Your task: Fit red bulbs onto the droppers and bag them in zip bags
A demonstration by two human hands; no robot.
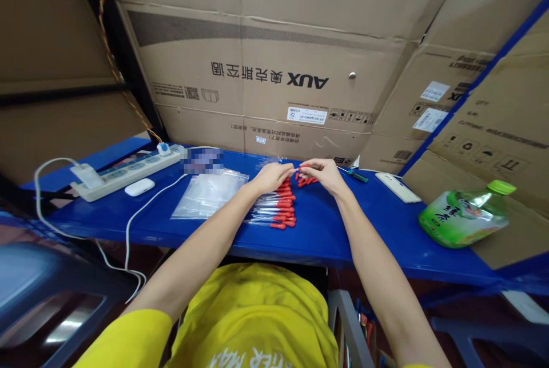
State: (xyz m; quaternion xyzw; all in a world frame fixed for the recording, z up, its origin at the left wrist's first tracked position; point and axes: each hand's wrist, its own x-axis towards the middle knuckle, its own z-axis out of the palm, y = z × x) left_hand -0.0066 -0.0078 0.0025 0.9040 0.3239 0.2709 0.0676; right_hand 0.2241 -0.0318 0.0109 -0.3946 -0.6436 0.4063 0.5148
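My left hand point(273, 177) is closed in a pinch on a thin clear dropper tube, mostly hidden by the fingers. Close beside it, my right hand point(322, 174) pinches a red rubber dropper bulb point(303, 166) at the tube's end; whether the two are joined I cannot tell. Below my left hand, several droppers with red bulbs point(283, 204) lie in a row, bulbs to the right and clear stems to the left. Loose red bulbs point(307, 182) sit under my right hand. More clear tubes point(273, 161) lie behind my left hand.
Clear plastic bags point(210, 194) lie on the blue table point(317, 236) at left, near a power strip point(128, 172), a white case point(139, 187) and cables. At right are a screwdriver point(357, 175), a white phone-like slab point(397, 187) and a green-labelled bottle point(465, 216). Cardboard point(257, 42) walls the back.
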